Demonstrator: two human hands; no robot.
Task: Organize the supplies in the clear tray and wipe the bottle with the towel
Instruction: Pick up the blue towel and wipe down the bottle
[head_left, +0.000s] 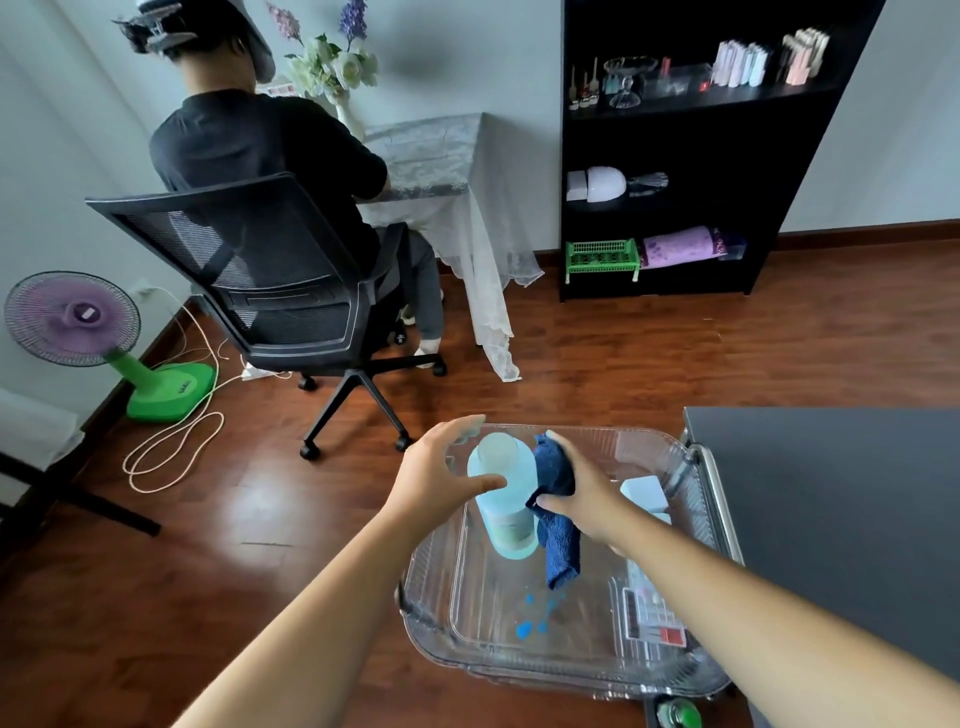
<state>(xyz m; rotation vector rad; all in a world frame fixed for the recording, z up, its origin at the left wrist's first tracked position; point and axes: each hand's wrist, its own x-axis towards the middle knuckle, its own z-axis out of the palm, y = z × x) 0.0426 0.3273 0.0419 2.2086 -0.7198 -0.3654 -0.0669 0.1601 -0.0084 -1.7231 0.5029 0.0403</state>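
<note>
Inside the tray (691, 525), the left hand (441, 475) is cupping the bottle (504, 499), fingers spread; the right hand (584, 491) is pinching the towel (556, 519) against it.

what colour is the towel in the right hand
Dark blue. The towel, held against the bottle, shows clearly in the head view.

Bottle (503, 493) base behind towel (557, 512).
</note>
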